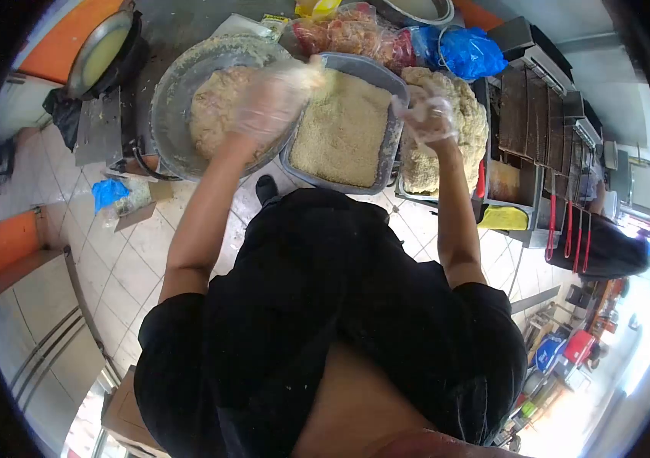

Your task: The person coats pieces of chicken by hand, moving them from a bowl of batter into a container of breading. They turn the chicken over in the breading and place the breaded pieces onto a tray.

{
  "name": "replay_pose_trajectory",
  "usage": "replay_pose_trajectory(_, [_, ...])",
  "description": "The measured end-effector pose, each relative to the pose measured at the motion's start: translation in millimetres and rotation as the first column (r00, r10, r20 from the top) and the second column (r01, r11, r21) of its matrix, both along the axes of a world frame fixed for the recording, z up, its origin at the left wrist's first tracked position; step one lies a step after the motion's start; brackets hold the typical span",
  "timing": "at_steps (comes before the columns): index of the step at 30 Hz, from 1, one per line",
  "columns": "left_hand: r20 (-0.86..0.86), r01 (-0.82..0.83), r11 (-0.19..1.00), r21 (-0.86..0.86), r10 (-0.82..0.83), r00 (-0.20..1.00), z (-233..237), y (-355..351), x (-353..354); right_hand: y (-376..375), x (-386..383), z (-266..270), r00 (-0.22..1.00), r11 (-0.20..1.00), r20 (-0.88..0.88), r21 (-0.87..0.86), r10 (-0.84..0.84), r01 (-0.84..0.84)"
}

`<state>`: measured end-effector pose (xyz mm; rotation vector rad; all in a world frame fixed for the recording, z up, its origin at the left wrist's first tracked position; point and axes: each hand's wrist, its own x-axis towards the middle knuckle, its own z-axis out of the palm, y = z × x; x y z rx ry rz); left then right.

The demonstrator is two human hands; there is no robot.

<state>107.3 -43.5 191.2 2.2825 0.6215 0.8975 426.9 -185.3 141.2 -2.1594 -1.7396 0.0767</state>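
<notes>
The gloved left hand [270, 107] is blurred between the grey basin [164, 103] and the crumb tub [391, 149]; whether its grip is closed on anything cannot be told. The right hand [428, 118] is held loosely parted beside the coated heap [459, 156], with nothing visible in its grip. Wet mixture [212, 114] is contained in the basin. Crumbs [344, 126] could be clumped by drips, or spilled if the tub is knocked.

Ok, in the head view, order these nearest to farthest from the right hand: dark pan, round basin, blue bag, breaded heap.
1. Breaded heap, overlapped by the right hand.
2. Blue bag, just beyond, slightly right.
3. Round basin, left.
4. Dark pan, far left.
</notes>
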Motion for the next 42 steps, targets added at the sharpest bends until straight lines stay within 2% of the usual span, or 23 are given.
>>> replay_pose_trajectory(1, [-0.042,0.020,0.998,0.058,-0.017,0.999,-2,-9,11,5,-12,-3,0.961,0.989,-0.267,-0.107,0.071,-0.103])
replay_pose_trajectory(2, [-0.064,0.090,0.990,0.112,-0.083,0.994,-15,-17,22,7,-22,-2,0.959,0.990,-0.274,-0.102,0.068,-0.099])
replay_pose_trajectory(4, [-0.266,0.187,0.973,0.131,-0.147,0.953,-44,-37,37,17,-47,14,0.874,0.852,0.194,-0.394,0.445,-0.346])
replay_pose_trajectory(7, [-0.691,0.313,0.941,-0.129,-0.312,0.653,-61,-76,38,34,-65,-24,0.721,0.721,0.372,-0.646,0.585,-0.252])
replay_pose_trajectory(10, [-0.656,0.344,0.928,-0.143,-0.349,0.669,-62,-86,20,52,-59,-49,0.807,0.548,0.207,-0.820,0.554,-0.166])
replay_pose_trajectory(11, [-0.657,0.343,0.927,-0.148,-0.352,0.667,-60,-81,14,58,-51,-66,0.807,0.545,0.202,-0.821,0.554,-0.169])
replay_pose_trajectory(13, [-0.412,0.242,0.865,-0.440,-0.434,0.801,-44,-65,1,64,-41,-102,0.742,0.581,0.270,-0.791,0.614,-0.193])
replay_pose_trajectory(17, [-0.072,0.121,0.979,-0.164,-0.134,0.988,-28,-35,-29,67,-43,-124,0.761,0.812,0.428,-0.543,0.488,-0.215])
replay_pose_trajectory(19, [-0.213,-0.015,0.993,0.115,0.039,0.976,-36,-12,-45,82,-35,-124,0.883,0.722,0.221,-0.671,0.413,-0.170])
replay_pose_trajectory(20, [-0.207,-0.036,0.992,0.118,0.060,0.976,-41,-5,-53,89,-32,-114,0.873,0.720,0.228,-0.670,0.431,-0.181])
replay_pose_trajectory(22, [-0.390,-0.291,0.954,-0.076,0.240,0.889,-60,8,-73,88,-48,-53,0.934,0.601,-0.268,-0.715,0.235,-0.356])
replay_pose_trajectory(23, [-0.398,-0.297,0.955,-0.002,0.272,0.876,-108,23,-88,82,-38,-61,0.843,0.668,-0.478,-0.545,0.248,-0.506])
replay_pose_trajectory(27, [-0.592,-0.374,0.922,-0.101,0.246,0.767,-147,29,-93,90,-75,-35,0.746,0.585,-0.576,-0.494,0.335,-0.644])
replay_pose_trajectory(29, [-0.748,-0.362,0.922,-0.138,0.143,0.648,-196,39,-90,99,-109,-7,0.933,0.677,-0.220,-0.643,0.285,-0.359])
replay_pose_trajectory(32, [-0.838,-0.568,0.802,-0.186,0.172,0.518,-151,20,-63,115,-97,-169,0.886,0.807,0.301,-0.577,0.351,-0.124])
replay_pose_trajectory(33, [-0.837,-0.574,0.797,-0.184,0.179,0.517,-147,20,-61,129,-92,-181,0.883,0.807,0.303,-0.575,0.358,-0.130])
replay_pose_trajectory(35, [-0.861,-0.553,0.811,-0.193,0.130,0.491,-144,18,-58,145,-80,-192,0.718,0.589,0.276,-0.776,0.639,-0.226])
replay_pose_trajectory(36, [-0.860,-0.552,0.810,-0.199,0.126,0.494,-143,16,-58,136,-84,-174,0.717,0.585,0.275,-0.780,0.640,-0.224])
replay_pose_trajectory(37, [-0.866,-0.531,0.824,-0.197,0.109,0.489,-138,18,-58,128,-93,-136,0.928,0.687,0.110,-0.704,0.356,-0.180])
replay_pose_trajectory(38, [-0.871,-0.511,0.837,-0.194,0.093,0.482,-137,21,-59,123,-98,-113,0.994,0.765,-0.101,-0.638,0.036,-0.093])
replay_pose_trajectory(39, [-0.870,-0.512,0.837,-0.194,0.094,0.485,-143,23,-61,121,-91,-113,0.994,0.765,-0.099,-0.637,0.038,-0.092])
replay_pose_trajectory(41, [-0.820,-0.464,0.869,-0.171,0.135,0.556,-162,26,-70,120,-68,-110,0.874,0.761,-0.485,-0.567,0.002,-0.316])
replay_pose_trajectory(42, [-0.817,-0.478,0.861,-0.174,0.145,0.558,-164,27,-71,115,-70,-98,0.877,0.756,-0.480,-0.568,0.017,-0.325])
